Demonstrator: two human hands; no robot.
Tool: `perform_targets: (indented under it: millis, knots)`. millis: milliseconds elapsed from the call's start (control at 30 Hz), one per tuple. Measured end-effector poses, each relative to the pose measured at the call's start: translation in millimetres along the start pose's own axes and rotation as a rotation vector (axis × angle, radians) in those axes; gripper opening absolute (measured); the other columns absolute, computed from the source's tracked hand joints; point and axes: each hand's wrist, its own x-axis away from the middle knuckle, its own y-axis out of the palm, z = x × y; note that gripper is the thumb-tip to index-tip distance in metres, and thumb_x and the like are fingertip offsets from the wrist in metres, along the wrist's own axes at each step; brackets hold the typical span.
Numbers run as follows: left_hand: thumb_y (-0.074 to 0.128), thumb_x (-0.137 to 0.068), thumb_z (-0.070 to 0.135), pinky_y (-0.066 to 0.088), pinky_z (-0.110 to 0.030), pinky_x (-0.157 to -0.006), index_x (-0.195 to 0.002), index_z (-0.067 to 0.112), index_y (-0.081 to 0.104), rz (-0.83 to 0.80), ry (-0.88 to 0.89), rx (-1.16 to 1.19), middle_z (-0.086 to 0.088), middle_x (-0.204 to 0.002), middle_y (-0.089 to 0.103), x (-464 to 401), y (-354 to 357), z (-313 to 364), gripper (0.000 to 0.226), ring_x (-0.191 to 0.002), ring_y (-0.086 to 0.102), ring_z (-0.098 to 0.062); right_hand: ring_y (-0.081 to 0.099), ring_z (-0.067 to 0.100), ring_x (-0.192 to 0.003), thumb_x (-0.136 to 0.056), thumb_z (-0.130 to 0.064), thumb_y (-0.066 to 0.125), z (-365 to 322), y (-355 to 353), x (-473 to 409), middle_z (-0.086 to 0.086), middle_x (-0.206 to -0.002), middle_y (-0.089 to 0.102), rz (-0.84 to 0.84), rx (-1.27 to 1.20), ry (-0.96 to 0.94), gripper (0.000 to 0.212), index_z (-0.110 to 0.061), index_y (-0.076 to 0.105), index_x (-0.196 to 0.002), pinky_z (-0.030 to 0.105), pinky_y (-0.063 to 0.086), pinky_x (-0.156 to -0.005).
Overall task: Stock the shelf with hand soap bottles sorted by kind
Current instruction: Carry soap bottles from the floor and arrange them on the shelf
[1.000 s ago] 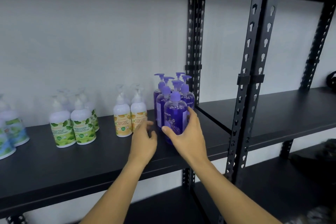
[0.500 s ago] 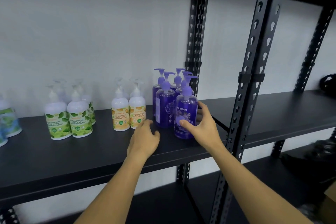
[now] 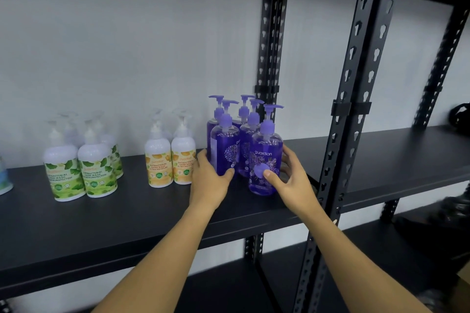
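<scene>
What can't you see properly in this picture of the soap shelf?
Head view:
- Blue bottle: cut off by the left edge, so its kind is unreadable.
- Back purple bottles: bodies hidden behind the front purple bottles.
- Rear green bottles: blurred, half hidden by the front pair.
- Black thing far right: cut off and dark.
- Right hand: fingers behind the bottle hidden.

"guardian" on front purple bottle (image 3: 266, 160), "ANTIBACTERIAL HAND WASH" on orange-label bottles (image 3: 158, 160), green-label bottles (image 3: 98, 173)

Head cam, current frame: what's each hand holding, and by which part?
Right hand grips the front purple bottle by its lower body. Left hand holds the neighbouring purple bottle at its lower body, thumb across the front.
</scene>
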Motion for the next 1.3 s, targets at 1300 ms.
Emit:
perform_targets:
  millis: [1300]
  knots:
    - [0.077,-0.082,0.013,0.046,-0.029,-0.099,-0.149,0.035,0.008,0.071,0.161,0.123,-0.006,-0.141,0.049,-19.3,15.2,-8.2,0.098,-0.127,0.052,-0.019,0.053,-0.005,-0.118,-0.073,-0.025,0.087,8.4,6.5,-2.6,-0.031,-0.129,0.045,0.057,0.187,-0.109,0.114,-0.066,0.004,-0.140,0.011,0.047,-0.091]
